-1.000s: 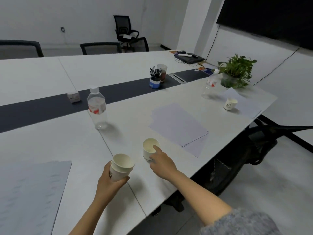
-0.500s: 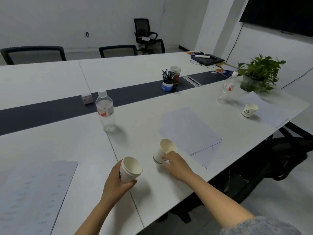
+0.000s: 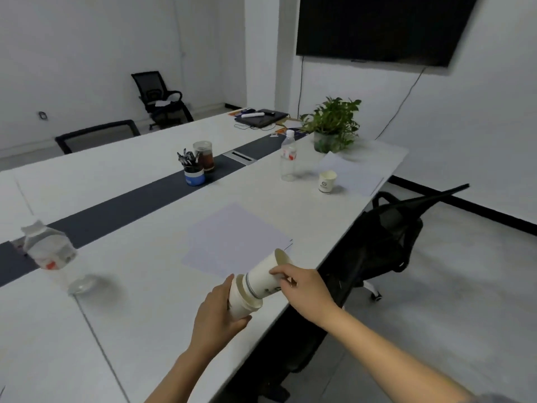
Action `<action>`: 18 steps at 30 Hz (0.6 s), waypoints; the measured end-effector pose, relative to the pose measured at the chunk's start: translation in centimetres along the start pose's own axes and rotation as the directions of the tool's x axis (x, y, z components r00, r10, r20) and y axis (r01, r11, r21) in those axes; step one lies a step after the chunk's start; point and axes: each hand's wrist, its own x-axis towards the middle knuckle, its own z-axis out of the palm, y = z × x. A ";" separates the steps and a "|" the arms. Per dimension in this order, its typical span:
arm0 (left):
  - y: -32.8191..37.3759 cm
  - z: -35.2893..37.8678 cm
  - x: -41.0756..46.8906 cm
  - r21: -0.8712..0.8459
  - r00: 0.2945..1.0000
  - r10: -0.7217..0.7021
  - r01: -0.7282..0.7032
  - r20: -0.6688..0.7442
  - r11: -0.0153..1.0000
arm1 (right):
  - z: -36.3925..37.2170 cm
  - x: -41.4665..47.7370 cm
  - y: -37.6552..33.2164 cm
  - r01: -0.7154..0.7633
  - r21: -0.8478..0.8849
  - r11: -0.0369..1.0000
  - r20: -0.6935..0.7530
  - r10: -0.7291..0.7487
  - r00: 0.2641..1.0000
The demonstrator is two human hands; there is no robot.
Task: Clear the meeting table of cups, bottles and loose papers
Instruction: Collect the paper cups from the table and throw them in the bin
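My left hand (image 3: pixel 216 315) grips a stack of white paper cups (image 3: pixel 239 303) tilted to the right. My right hand (image 3: pixel 302 282) holds another white paper cup (image 3: pixel 263 276) by its side, its base pushed into the mouth of the stack. Both are above the near edge of the white meeting table (image 3: pixel 139 286). Loose white papers (image 3: pixel 232 239) lie just beyond. A clear water bottle (image 3: pixel 53 255) stands at the left. Farther right are a second bottle (image 3: pixel 288 159), a third paper cup (image 3: pixel 327 182) and more paper (image 3: pixel 353 173).
A blue pen holder (image 3: pixel 193 171) and a glass jar (image 3: pixel 205 155) stand on the dark centre strip. A potted plant (image 3: pixel 331 125) and a laptop (image 3: pixel 260 117) occupy the far end. A black office chair (image 3: pixel 386 237) sits against the table's right edge.
My right hand lifted the second cup off the table and brought it to the stack in my left hand. The view swung right and rose.
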 end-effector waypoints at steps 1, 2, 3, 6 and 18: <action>1.3 1.2 0.6 0.021 0.999 0.040 -0.040 0.015 0.999 | -1.2 -0.5 0.8 -0.004 0.012 1.000 -0.020 0.004 1.000; 2.3 2.0 1.0 0.037 0.998 0.065 -0.066 0.025 0.997 | -2.1 -0.8 1.4 -0.003 0.020 1.000 -0.026 0.003 1.000; 3.6 3.1 1.5 0.028 0.994 0.096 -0.097 0.043 0.995 | -3.3 -1.3 2.2 0.000 0.018 1.000 -0.040 0.001 0.999; 6.4 5.6 2.2 -0.040 0.988 0.122 -0.118 0.095 0.992 | -6.1 -2.4 4.0 0.010 -0.015 1.000 -0.047 -0.010 0.999; 14.8 13.0 2.6 -0.170 0.971 0.173 -0.144 0.168 0.975 | -10.8 -3.9 11.3 0.003 -0.104 0.995 -0.020 -0.005 1.000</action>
